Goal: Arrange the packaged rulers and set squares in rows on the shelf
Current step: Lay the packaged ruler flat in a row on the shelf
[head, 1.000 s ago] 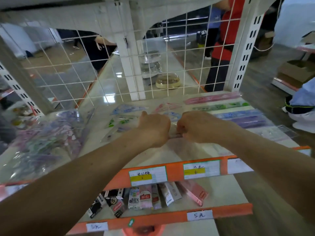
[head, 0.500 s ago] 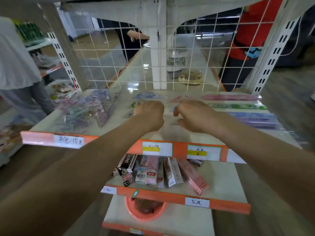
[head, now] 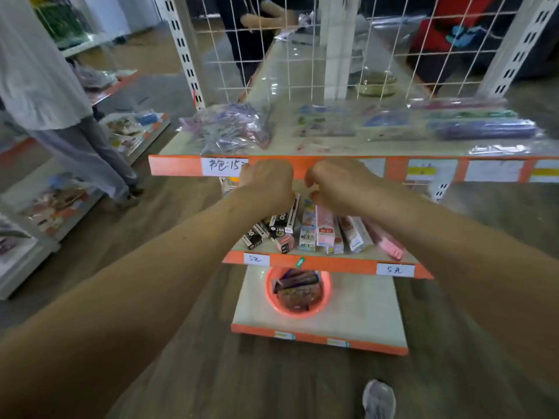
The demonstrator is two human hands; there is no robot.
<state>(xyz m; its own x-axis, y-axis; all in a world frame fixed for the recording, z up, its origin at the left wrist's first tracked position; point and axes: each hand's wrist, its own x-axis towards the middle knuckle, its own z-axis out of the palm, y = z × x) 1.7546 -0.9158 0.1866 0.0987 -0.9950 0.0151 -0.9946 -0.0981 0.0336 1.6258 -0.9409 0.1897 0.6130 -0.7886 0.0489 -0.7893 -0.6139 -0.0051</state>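
My left hand (head: 266, 186) and right hand (head: 339, 183) hang side by side, almost touching, just in front of the orange front edge of the white top shelf (head: 181, 166). I see only their backs. The fingers of both are curled under, and I cannot tell whether they pinch anything.

The packaged rulers and set squares lie on that top shelf, beyond my hands. At the right, long rulers in clear sleeves lie in rows running left to right: a pink one (head: 456, 103) farthest, a green one (head: 472, 114) nearer, and a purple one (head: 484, 130) nearest. Left of them, in the middle of the shelf, flat clear packets of set squares (head: 328, 124) lie in a loose row, too blurred for detail. At the left end sits a crumpled clear plastic bag of purple and pink pieces (head: 227, 128). A white handwritten price label (head: 223, 166) is stuck on the orange edge just left of my left hand.

A white wire grid panel (head: 272, 58) stands behind the shelf. Below, the middle shelf (head: 332, 263) holds small boxes (head: 317, 234) leaning in a row, and the bottom shelf (head: 363, 313) carries a round pink plastic basin (head: 298, 309) with packets in it. A person in a white shirt (head: 39, 71) stands far left. My grey shoe (head: 379, 399) shows on the wooden floor.
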